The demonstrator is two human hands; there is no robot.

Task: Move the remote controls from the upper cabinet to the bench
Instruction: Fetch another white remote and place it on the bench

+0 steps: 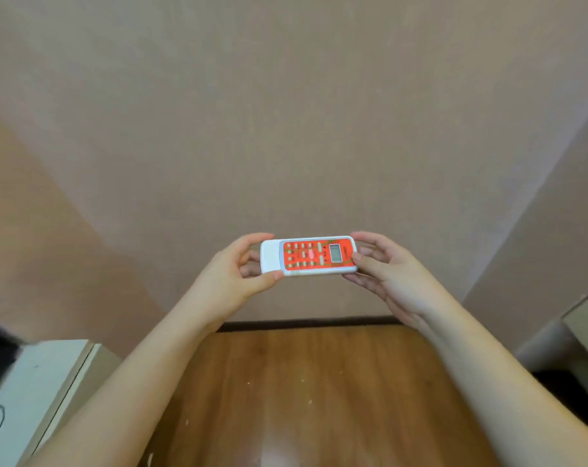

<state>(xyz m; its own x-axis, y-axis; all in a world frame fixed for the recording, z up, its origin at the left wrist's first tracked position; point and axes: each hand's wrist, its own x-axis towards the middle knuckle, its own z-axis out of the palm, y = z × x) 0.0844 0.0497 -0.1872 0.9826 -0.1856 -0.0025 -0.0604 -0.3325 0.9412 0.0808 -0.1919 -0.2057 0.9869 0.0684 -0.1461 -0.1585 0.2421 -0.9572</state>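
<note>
A white remote control (308, 255) with an orange-red button panel and a small grey display is held flat and sideways in mid-air, in front of the wall. My left hand (242, 271) pinches its white left end between thumb and fingers. Its right end, by the display, is gripped by my right hand (380, 267). The remote hangs above the far edge of the brown wooden bench (306, 392), which fills the lower middle of the view. No upper cabinet or other remote shows.
A beige wall (286, 129) stands right behind the bench. A pale cabinet top (46, 382) with a black cable sits at the lower left. Another light unit (585, 318) stands at the right edge.
</note>
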